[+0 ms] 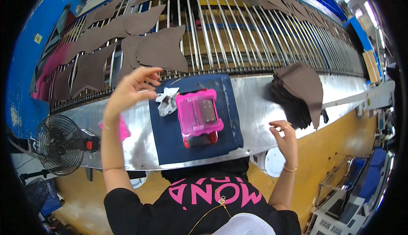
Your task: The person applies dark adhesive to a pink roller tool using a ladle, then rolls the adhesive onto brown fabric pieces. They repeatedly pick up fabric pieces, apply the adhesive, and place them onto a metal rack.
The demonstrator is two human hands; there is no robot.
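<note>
Hands (134, 86) (285, 140) outside pink device's (189, 112) edges

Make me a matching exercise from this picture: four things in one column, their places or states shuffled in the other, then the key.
Column one
1. Pink plastic frame-shaped holder
2. Stack of flat brown sheets with curved edges
3. Black fan with a round wire cage
4. The person's bare left hand

Column two
A. At the left end of the silver metal table
B. Over the dark blue, roughly square mat
C. Raised, fingers curved, holding nothing
D. To the right of the mat

Pairs: 1-B, 2-D, 3-A, 4-C
</note>
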